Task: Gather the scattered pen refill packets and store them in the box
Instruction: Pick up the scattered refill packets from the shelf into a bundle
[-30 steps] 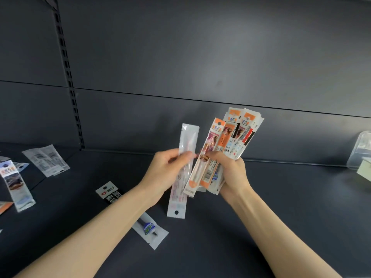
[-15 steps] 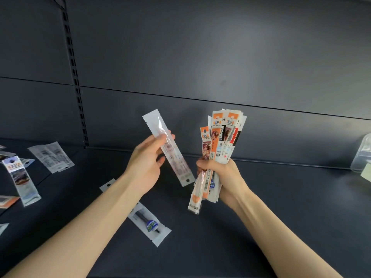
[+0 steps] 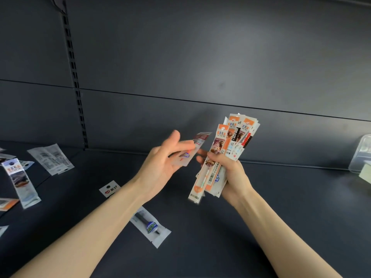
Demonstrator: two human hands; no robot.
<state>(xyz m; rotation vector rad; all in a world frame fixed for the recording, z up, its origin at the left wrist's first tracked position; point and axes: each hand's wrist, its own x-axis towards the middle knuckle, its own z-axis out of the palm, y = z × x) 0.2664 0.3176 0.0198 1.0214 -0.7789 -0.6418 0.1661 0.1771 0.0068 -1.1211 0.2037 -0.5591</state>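
My right hand grips a fanned bundle of orange-and-white pen refill packets, held upright above the dark shelf. My left hand holds one translucent packet between thumb and fingers; it is motion-blurred and its far end points toward the bundle. Another refill packet lies flat on the shelf under my left forearm, which covers its middle. The clear plastic box stands at the far right edge, partly cut off.
Several more packets lie at the left: a white pair, a long picture-printed one and an orange one at the edge. The dark back panel rises right behind the shelf.
My left hand has turned the single packet over from a raised diagonal and brought it right, close to the bundle. The right hand's bundle has stayed nearly in place.
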